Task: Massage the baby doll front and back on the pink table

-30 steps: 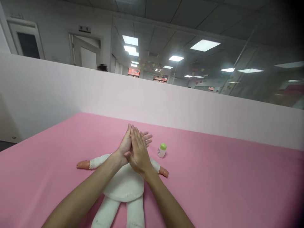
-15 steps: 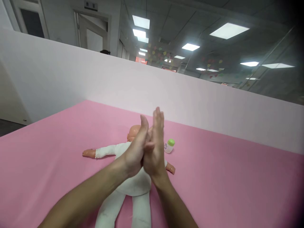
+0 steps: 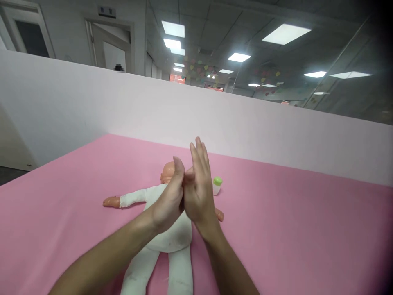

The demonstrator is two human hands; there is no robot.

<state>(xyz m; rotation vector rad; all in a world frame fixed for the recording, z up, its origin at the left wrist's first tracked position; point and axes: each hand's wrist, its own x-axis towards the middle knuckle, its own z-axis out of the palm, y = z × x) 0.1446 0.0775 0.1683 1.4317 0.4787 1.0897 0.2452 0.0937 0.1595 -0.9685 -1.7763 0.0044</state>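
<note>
My left hand and my right hand are pressed palm to palm above a baby doll. The right hand's fingers are stretched upward; the left thumb points up, and its other fingers are mostly hidden behind the right hand. No object shows between the palms. Beneath them the baby doll, with a white cloth body, lies on its back with its arms spread. Its face is partly covered by my left hand. Just right of my right hand stands a small clear bottle with a green lid, partly hidden by that hand.
Pink covering spreads over the surface under the doll. A white partition rises along its far side. Beyond it are a door, ceiling lights and a pixelated dark shape at the partition's top edge.
My palms have slid against each other, and the right hand now covers more of the left fingers. The view has shifted slightly; the doll and bottle keep their places.
</note>
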